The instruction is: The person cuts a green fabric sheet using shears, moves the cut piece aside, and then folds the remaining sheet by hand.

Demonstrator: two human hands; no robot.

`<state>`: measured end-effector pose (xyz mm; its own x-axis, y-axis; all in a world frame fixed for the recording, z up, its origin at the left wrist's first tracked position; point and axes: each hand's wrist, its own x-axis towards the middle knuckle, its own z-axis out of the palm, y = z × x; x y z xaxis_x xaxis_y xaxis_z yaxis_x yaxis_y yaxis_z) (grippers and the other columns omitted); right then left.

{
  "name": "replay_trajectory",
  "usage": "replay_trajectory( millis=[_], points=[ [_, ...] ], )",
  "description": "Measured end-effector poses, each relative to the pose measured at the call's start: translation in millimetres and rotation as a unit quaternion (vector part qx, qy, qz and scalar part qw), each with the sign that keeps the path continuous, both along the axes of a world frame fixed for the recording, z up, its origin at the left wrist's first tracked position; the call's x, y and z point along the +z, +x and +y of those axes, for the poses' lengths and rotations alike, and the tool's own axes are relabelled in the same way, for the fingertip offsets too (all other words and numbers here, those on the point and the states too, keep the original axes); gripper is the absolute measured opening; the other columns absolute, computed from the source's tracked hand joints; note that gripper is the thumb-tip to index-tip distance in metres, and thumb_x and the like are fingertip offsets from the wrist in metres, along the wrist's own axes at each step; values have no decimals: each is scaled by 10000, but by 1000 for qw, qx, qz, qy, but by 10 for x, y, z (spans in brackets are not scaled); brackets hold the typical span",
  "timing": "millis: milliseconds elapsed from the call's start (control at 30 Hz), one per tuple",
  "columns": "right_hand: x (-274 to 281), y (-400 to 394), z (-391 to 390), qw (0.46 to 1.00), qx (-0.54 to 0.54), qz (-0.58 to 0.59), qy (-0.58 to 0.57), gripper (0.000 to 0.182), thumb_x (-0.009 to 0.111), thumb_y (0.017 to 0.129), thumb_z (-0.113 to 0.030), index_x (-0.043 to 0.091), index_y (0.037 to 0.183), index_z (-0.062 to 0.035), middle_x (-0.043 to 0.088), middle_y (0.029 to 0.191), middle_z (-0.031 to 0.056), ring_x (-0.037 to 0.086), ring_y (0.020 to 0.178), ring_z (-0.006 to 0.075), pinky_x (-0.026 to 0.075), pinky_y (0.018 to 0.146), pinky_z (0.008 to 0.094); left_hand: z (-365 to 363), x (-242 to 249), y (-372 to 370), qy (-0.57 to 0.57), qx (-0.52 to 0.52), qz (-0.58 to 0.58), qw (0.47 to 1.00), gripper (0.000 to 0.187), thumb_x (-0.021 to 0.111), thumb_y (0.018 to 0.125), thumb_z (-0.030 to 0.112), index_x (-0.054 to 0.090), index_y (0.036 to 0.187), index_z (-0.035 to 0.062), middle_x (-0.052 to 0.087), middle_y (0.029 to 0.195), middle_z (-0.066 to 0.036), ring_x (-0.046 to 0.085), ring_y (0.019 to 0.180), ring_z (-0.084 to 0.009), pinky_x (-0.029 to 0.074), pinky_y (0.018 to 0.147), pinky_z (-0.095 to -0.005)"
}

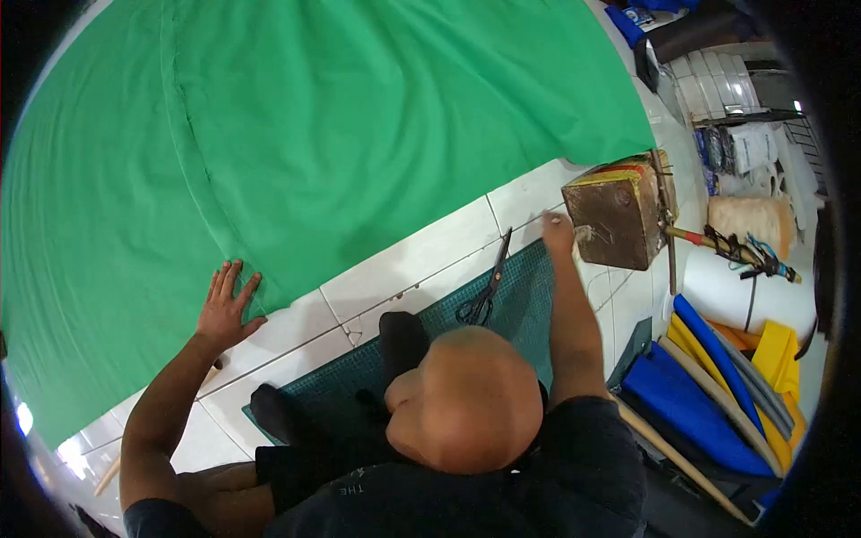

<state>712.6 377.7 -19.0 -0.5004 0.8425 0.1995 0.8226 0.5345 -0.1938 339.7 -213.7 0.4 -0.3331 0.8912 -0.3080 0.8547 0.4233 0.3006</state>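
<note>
A large sheet of green fabric point(377, 134) covers most of the floor ahead, with a seam running down its left part. My left hand point(228, 309) lies flat on the fabric's near edge, by the lower end of that seam, fingers spread. My right hand point(558, 233) is closed beside a worn brown box point(614, 215); what it holds, if anything, is too small to make out. Between my hands, nearer the right one, a pair of black scissors point(489, 287) rests partly on a dark green mat point(516, 305), blades pointing away from me.
White floor tiles point(404, 260) show between fabric and mat. Blue rolled material point(686, 408), yellow material point(776, 359) and wooden poles point(682, 457) lie at the right. A stick with cords tied round it point(735, 251) juts from the box, near a white roll point(717, 287).
</note>
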Motion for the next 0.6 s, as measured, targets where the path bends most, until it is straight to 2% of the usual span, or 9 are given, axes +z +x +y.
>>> replay_trajectory(
  millis=[33,67,100,167,200,233,300,400,600],
  points=[
    [-179,31,488,996,-12,48,-70,266,627,876,-275,637,884,-10,612,678,89,593,582,192,469,520,367,14,-11,0,0,-4,5,1000,846,733,740,423,327,1437,170,225,1479,-246,204,1386,-430,200,1139,-527],
    [-585,181,1151,996,36,83,-22,206,636,868,-245,639,857,-40,576,644,33,543,502,159,429,443,331,-7,-17,13,-4,-7,9,1000,851,736,737,428,326,1438,170,230,1475,-248,207,1384,-431,202,1139,-528],
    [159,-330,791,939,-164,92,-287,324,650,829,-333,672,866,-11,670,895,214,645,884,358,486,823,449,13,-27,3,-8,-12,14,1000,843,726,747,435,323,1440,171,234,1474,-246,209,1384,-427,203,1139,-525],
    [-750,76,2077,985,73,-48,-152,545,616,863,-424,546,1248,-44,673,973,192,646,853,267,531,701,399,-7,-38,12,-11,-10,12,1000,821,702,772,443,316,1445,175,239,1473,-239,212,1385,-418,204,1142,-518],
    [-10,-609,1302,929,-152,14,-336,707,611,854,-484,413,1387,-65,614,1141,229,635,932,306,525,783,428,-6,-51,-10,-1,-11,11,1000,806,687,787,445,312,1448,178,241,1474,-234,213,1386,-413,205,1143,-513],
    [319,-1042,697,937,-210,42,-275,772,565,857,-559,363,1426,-78,515,1284,263,570,1091,386,432,961,477,-15,-61,-20,-4,-14,9,1000,808,693,785,450,316,1447,183,229,1479,-231,207,1389,-410,210,1145,-510],
    [-322,-933,964,975,-60,-90,-193,828,512,850,-642,329,1451,-102,473,1326,270,485,1200,393,391,1004,489,-13,-4,-42,-24,-12,15,1000,802,686,793,470,314,1449,195,212,1487,-220,198,1396,-400,214,1150,-502],
    [-453,-947,585,971,-45,-184,-147,820,468,858,-670,340,1449,-117,431,1358,277,411,1265,404,363,1028,500,-16,13,-65,-54,-8,24,998,797,664,807,502,302,1455,209,201,1492,-207,186,1404,-386,209,1156,-492],
    [-109,-1137,-264,986,134,-99,24,654,581,883,-481,406,1404,-125,351,1432,229,383,1285,405,379,1023,488,-118,-74,-69,-50,-23,47,997,803,606,835,560,247,1477,239,168,1513,-190,146,1423,-363,178,1172,-472]
  ],
)
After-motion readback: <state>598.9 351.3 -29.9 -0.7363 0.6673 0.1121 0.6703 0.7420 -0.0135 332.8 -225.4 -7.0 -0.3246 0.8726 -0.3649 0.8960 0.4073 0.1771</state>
